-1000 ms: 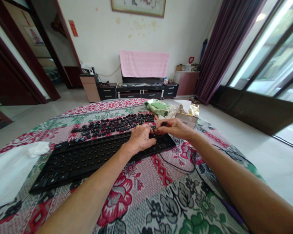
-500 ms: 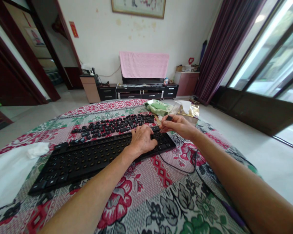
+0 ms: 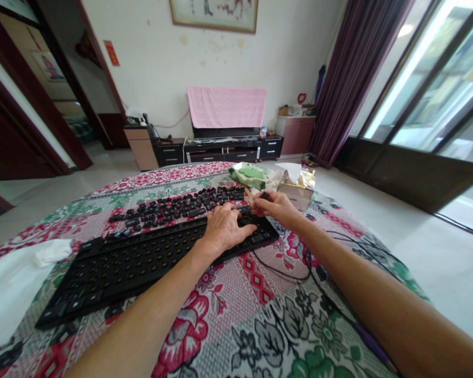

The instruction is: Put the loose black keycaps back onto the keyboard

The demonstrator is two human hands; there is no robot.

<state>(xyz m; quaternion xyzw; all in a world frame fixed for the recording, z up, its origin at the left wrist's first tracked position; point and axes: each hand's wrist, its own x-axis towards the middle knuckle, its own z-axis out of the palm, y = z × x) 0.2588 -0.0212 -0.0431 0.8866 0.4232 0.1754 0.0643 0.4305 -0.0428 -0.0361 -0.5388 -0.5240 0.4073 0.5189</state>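
A black keyboard (image 3: 142, 257) lies at a slant on the table, with most of its keycaps off and its key sockets showing. My left hand (image 3: 224, 227) rests on its right part, thumb stretched out and fingers spread toward the rear edge; the fingertips are partly hidden. Over the keyboard's far right end, my right hand (image 3: 274, 206) pinches a small tool with a black end (image 3: 265, 196). The tool's working tip is too small to make out. Behind the keyboard, many loose black keycaps (image 3: 161, 211) lie in a long heap.
A green wipes packet (image 3: 248, 174) and a tissue box (image 3: 295, 195) stand beyond my right hand. White cloth or paper (image 3: 16, 278) lies at the left. A black cable (image 3: 279, 273) runs across the flowered tablecloth (image 3: 260, 336). A TV cabinet (image 3: 224, 152) stands by the wall.
My right hand has moved slightly lower and closer to my left hand, with the tool tilted down to the keyboard. My left hand stays on the keyboard. The view has shifted a little.
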